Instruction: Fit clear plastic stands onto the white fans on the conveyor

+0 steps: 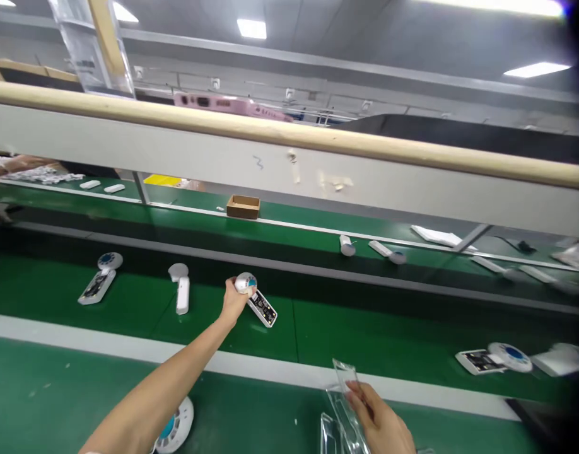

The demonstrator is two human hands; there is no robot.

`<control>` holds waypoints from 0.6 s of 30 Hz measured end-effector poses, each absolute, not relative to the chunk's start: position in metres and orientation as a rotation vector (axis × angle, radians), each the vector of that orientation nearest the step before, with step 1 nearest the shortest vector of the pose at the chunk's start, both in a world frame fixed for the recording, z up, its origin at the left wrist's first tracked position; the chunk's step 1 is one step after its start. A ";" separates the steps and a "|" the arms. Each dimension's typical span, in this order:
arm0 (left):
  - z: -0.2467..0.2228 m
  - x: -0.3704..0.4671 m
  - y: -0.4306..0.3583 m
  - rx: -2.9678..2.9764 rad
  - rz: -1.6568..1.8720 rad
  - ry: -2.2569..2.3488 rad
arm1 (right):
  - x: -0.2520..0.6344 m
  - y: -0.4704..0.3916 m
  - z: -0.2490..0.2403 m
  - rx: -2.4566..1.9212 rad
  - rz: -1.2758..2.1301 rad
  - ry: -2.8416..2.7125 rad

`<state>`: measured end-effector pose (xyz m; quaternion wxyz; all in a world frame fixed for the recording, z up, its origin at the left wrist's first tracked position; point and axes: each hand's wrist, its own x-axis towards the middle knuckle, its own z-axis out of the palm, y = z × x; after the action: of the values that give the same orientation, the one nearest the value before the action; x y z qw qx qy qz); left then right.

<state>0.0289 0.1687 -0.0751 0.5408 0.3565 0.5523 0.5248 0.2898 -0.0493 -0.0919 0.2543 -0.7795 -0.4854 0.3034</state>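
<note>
On the far green belt, my left hand [233,304] is closed round the round head of a white handheld device [263,309]. The device's handle lies open, with a dark circuit board showing. My right hand [383,424], at the near edge, pinches a clear plastic piece [344,397] between thumb and fingers. More clear plastic [328,434] stands beside it, cut off by the frame's bottom. Below my left forearm lies a white round head with a blue centre [178,429], partly hidden by the arm.
Similar devices lie left [98,285], further along [182,296] and right [481,361] on the belt. Behind, a shelf holds a small cardboard box [243,207] and more white parts. A beam with a wooden rail [289,135] crosses above. Another person's arm [24,164] reaches in at far left.
</note>
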 end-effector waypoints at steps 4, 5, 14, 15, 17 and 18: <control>-0.048 0.009 0.142 0.877 1.316 1.195 | 0.197 -0.041 -0.087 -1.594 1.292 -0.831; -0.041 0.002 0.135 0.864 1.300 1.165 | 0.175 -0.040 -0.094 -1.572 1.337 -0.805; -0.007 -0.053 0.070 0.681 1.197 0.977 | 0.160 -0.042 -0.121 -1.909 0.156 -2.321; -0.005 -0.055 0.064 0.642 1.181 0.946 | 0.161 -0.041 -0.117 -1.699 0.087 -2.504; -0.001 -0.059 0.056 0.573 1.169 0.906 | 0.160 -0.039 -0.111 -1.248 0.110 -2.809; 0.001 -0.060 0.052 0.549 1.169 0.896 | 0.158 -0.038 -0.108 -1.085 0.165 -2.907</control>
<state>-0.0601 0.0524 0.0010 0.7067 0.2470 0.4032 0.5263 0.1584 -0.0377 -0.1084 0.0170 -0.3491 -0.9354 0.0532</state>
